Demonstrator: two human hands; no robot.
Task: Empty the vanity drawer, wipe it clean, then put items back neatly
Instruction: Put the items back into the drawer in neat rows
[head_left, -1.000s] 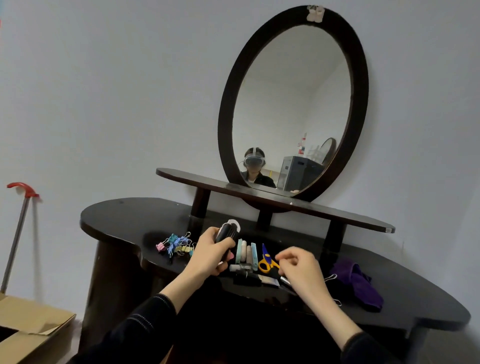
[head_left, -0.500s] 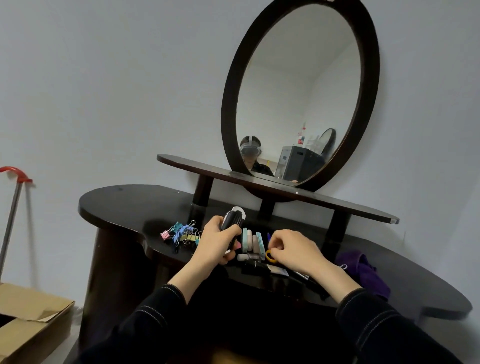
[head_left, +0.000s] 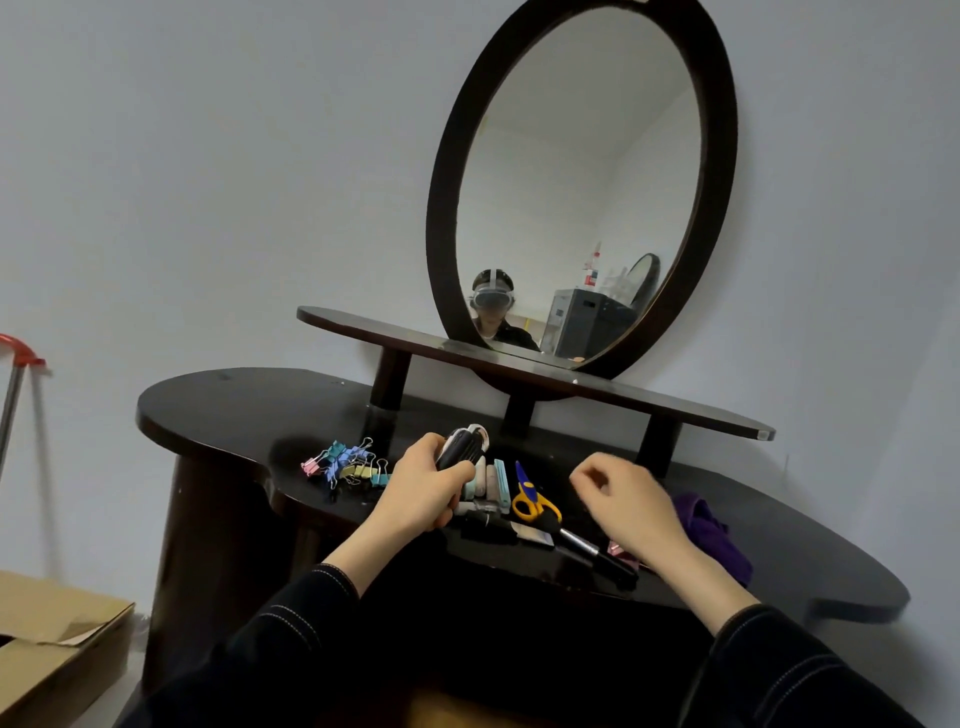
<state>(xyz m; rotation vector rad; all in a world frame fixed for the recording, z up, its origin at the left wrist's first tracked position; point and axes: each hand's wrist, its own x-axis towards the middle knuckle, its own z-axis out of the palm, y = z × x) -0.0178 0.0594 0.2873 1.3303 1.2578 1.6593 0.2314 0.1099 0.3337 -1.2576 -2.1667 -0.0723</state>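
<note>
Left hand (head_left: 426, 488) has its fingers wrapped round a black cylindrical gadget with a white cap (head_left: 463, 446) and holds it upright just above the dark glossy wooden vanity top (head_left: 234, 405). Right hand (head_left: 631, 501) hovers over the top with fingers loosely curled. It is motion-blurred and I see nothing in it. The drawer's contents are laid out on the vanity top. A pile of pastel binder clips (head_left: 348, 464) lies left of the left hand. A row of small pastel flat pieces (head_left: 493, 478) sits just beside the gadget, too small to identify. Yellow-handled scissors with blue blades (head_left: 532, 500) lie flat between the hands. A black-handled tool with a silver collar (head_left: 589, 546) lies near the front edge, below the right hand. A crumpled purple cloth (head_left: 712, 535) is right of the right wrist. The drawer itself is lost in the dark area under the front edge, so I can't tell its position. An oval dark-framed mirror (head_left: 582, 182) stands on a raised shelf (head_left: 675, 410) behind. A cardboard box (head_left: 52, 639) sits on the floor at left.
</note>
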